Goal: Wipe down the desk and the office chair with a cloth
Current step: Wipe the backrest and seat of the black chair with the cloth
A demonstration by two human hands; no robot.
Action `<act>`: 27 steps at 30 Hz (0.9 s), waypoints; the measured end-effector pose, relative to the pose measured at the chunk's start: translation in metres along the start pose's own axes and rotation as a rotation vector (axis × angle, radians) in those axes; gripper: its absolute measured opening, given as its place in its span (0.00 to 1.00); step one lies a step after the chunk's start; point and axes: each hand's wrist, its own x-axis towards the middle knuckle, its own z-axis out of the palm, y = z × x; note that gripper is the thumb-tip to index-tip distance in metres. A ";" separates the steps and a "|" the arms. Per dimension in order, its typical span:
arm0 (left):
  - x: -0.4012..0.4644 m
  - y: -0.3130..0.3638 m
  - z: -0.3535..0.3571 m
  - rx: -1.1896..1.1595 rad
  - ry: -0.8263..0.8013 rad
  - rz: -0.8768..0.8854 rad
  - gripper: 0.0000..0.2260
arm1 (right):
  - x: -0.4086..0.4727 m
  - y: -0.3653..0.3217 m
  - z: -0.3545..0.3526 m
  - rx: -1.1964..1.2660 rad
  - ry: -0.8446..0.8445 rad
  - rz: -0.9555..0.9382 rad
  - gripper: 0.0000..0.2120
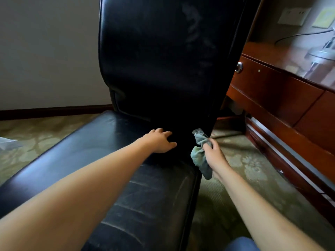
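Office chair (157, 60): black leather, pale scuff streaks on seat and backrest. Cloth (200, 154): grey-green. Desk (275, 91): reddish-brown polished wood, silver drawer knob (239, 67). Carpet (253, 165): olive green, pale floral pattern. Wall (49, 51): off-white.

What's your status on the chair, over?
Left hand open, pressing on the black chair seat. Right hand grips the grey-green cloth at the backrest's lower right edge. Wooden desk close on the right.

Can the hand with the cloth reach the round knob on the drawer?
Probably yes. The right hand, gripping the cloth, has open carpet between it and the knob, which sits higher and farther away, so it needs a stretch.
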 end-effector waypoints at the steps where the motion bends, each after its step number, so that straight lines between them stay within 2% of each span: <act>1: -0.001 0.003 0.005 0.009 -0.024 -0.013 0.35 | -0.016 0.006 -0.002 0.011 0.019 0.009 0.21; 5: -0.005 0.012 0.012 0.038 -0.019 -0.022 0.34 | -0.035 0.019 0.001 0.156 0.085 0.041 0.21; 8: -0.006 0.021 0.011 0.016 -0.053 -0.020 0.35 | -0.025 0.023 -0.004 0.008 0.168 -0.041 0.23; 10: -0.007 0.027 0.012 -0.002 -0.054 -0.029 0.36 | -0.021 0.030 -0.011 -0.057 0.162 -0.102 0.23; 14: -0.007 0.030 0.016 0.005 -0.024 -0.054 0.36 | -0.026 0.024 -0.023 0.103 0.023 0.147 0.10; 16: -0.007 0.031 0.016 0.009 -0.029 -0.056 0.36 | -0.032 0.013 -0.032 0.192 0.082 0.148 0.06; 18: -0.008 0.032 0.016 0.010 -0.041 -0.060 0.36 | -0.037 -0.009 -0.039 0.244 0.204 -0.016 0.08; 20: -0.008 0.035 0.014 0.020 -0.049 -0.065 0.37 | -0.037 -0.042 -0.047 0.254 0.296 -0.281 0.12; 23: -0.008 0.037 0.013 0.042 -0.046 -0.066 0.38 | -0.032 -0.098 -0.055 0.132 0.404 -0.643 0.20; 25: -0.007 0.036 0.013 0.043 -0.040 -0.058 0.38 | -0.022 -0.113 -0.052 0.049 0.493 -0.748 0.22; 27: -0.007 0.035 0.013 0.039 -0.045 -0.057 0.38 | -0.010 -0.095 -0.039 -0.021 0.524 -0.722 0.26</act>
